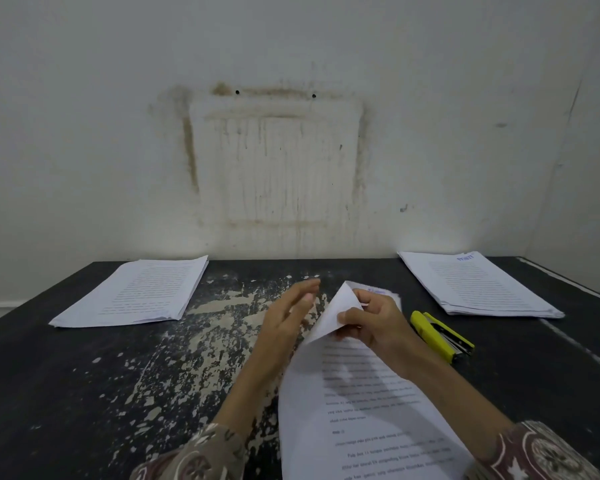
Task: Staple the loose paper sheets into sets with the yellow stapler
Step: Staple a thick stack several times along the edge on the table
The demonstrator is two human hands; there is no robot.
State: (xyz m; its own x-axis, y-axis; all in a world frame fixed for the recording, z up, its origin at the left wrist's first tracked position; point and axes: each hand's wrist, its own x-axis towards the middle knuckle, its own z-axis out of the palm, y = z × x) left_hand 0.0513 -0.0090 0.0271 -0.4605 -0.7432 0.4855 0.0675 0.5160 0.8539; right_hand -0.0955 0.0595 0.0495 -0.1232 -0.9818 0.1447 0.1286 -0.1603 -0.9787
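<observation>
Our right hand point(374, 322) pinches the folded-up top corner of the paper set point(361, 403) lying in front of us at six o'clock, while our left hand point(293, 311) hovers beside it with fingers straight, holding nothing. The yellow stapler point(440, 336) lies on the black table point(84, 393) just beyond our right hand, at about two o'clock from it, untouched.

We judge the main risk to be the sheets sliding out of line: only one corner is held, so the lower pages could fan apart before we staple. Reaching for the stapler with the right hand would mean letting go of that corner. A crooked corner could also leave a back sheet missed by the staple.

We cannot tell how many sheets the set holds, nor whether it is already stapled; our fingers cover that corner. The near edge of the set runs out of view. The stacks at ten o'clock point(132, 292) and two o'clock point(478, 284) carry print too small to read.
</observation>
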